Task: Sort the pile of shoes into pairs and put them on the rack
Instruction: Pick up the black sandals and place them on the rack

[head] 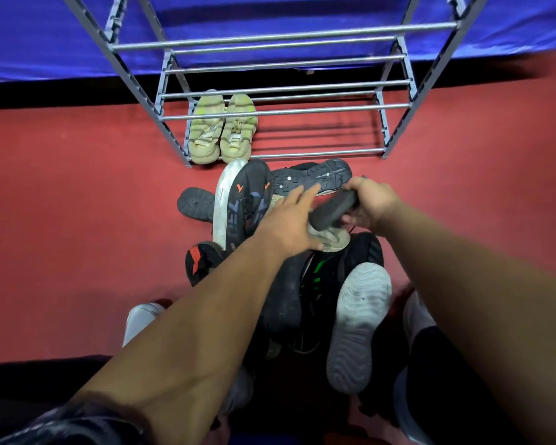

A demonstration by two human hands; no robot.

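Pile [247,200] of mixed shoes on the red floor [77,203], just in front of the rack [302,110]. One beige pair [222,136] sits side by side at the left end of the bottom tier. Right hand [371,200] is curled round a dark grey shoe [333,211] above the pile. Left hand [286,221] has its fingers out straight and holds nothing; the fingertips are at a sole-up black shoe [312,179], contact unclear. A white-soled shoe [360,316] lies sole-up at the near edge.

A dark shoe [333,211] is gripped by the right hand [371,200], the left hand [288,220] is stretched flat over the pile of shoes [244,203], and a pale yellow pair [222,131] is set on the rack [286,110].
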